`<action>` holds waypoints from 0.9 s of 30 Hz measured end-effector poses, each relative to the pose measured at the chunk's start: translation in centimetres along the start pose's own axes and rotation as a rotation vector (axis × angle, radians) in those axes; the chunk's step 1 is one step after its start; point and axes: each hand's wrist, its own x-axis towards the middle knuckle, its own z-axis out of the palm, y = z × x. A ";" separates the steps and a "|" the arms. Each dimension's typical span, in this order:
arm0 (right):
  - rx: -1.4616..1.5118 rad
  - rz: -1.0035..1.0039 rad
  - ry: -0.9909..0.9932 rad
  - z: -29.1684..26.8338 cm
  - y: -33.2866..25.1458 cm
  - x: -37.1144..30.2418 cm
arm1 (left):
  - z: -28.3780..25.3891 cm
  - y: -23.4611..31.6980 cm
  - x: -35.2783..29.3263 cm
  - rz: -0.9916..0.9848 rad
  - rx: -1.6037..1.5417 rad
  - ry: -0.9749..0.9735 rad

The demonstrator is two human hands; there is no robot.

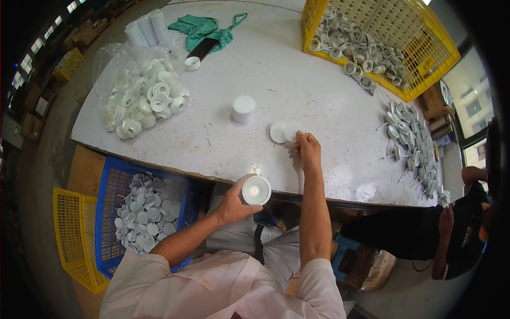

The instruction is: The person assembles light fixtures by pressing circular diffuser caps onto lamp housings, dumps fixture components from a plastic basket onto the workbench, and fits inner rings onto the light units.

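My left hand [234, 204] is closed around a round white ring-shaped housing [256, 190], held near the table's front edge. Its open face is up and shows a pale yellowish centre. My right hand [308, 149] pinches a thin white translucent disc [290, 132] between thumb and fingers over the table. Just left of it lies a similar white disc [277, 133], partly overlapped by the held one; whether they touch, I cannot tell. Farther back and left stands a short white cylinder [243, 108], maybe a stack of discs.
A clear bag of white rings [154, 95] lies left, near a phone [203, 49] and green cloth [199, 26]. Back right, a yellow crate [430, 58] holds ring parts. Wired discs [406, 133] cover the right side. A blue crate [109, 212] stands below left; another person [414, 228] is at right.
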 end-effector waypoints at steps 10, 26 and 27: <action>0.601 0.028 -0.137 -2.3 2.1 -5.5 | 1.5 0.0 0.6 -0.022 -0.040 -0.070; -0.504 -0.973 0.179 -4.6 3.9 -16.9 | 4.2 1.6 2.0 -0.035 -0.149 -0.093; -0.583 -1.104 0.146 -4.6 4.0 -17.2 | 4.3 1.6 1.9 -0.037 -0.149 -0.095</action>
